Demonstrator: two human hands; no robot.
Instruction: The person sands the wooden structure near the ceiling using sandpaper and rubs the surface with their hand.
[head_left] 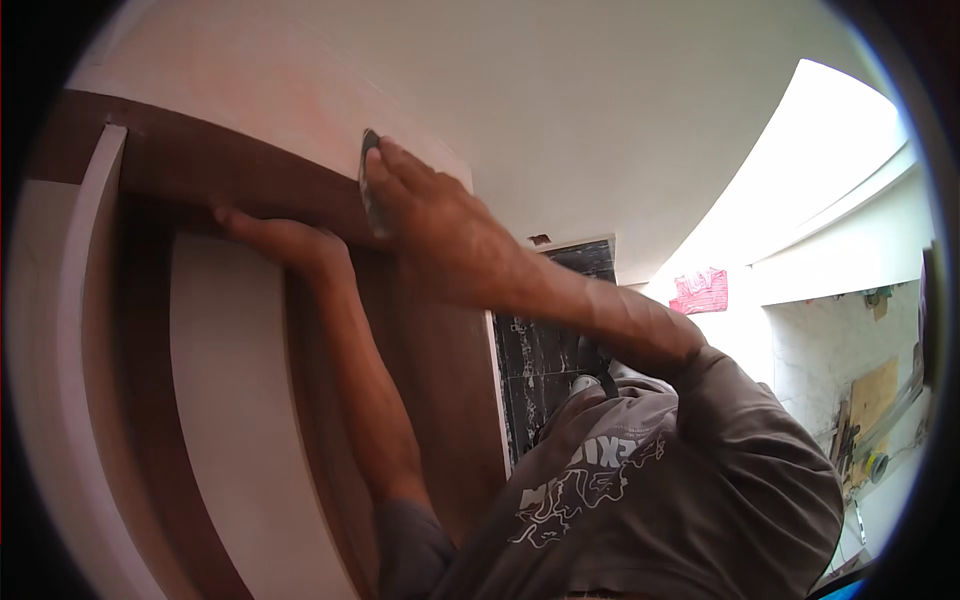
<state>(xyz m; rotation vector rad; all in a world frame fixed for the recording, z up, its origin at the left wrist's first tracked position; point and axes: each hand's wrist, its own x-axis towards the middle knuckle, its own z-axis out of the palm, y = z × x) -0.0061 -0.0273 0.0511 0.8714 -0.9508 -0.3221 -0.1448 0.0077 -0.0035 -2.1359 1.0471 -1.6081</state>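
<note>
My right hand (pixel 425 205) is closed around a thin, flat grey piece with a dark edge (pixel 372 185); its exact kind does not show. The piece is at the pale wall surface (pixel 290 85), close to the upper edge of a dark brown board (pixel 230 160). A reddish tint marks the wall there. My left hand (pixel 295 245) rests against the brown board's lower edge, with one digit stretched out to the left. The other fingers of that hand are partly hidden. Both hands are slightly blurred.
Pale upright panels (pixel 235 350) and a light divider (pixel 95 230) stand among the brown boards at left. Behind my right arm is a black, white-streaked panel (pixel 540 360). A pink item (pixel 700 290) is at the bright opening. Boards and tools (pixel 875 420) lie at far right.
</note>
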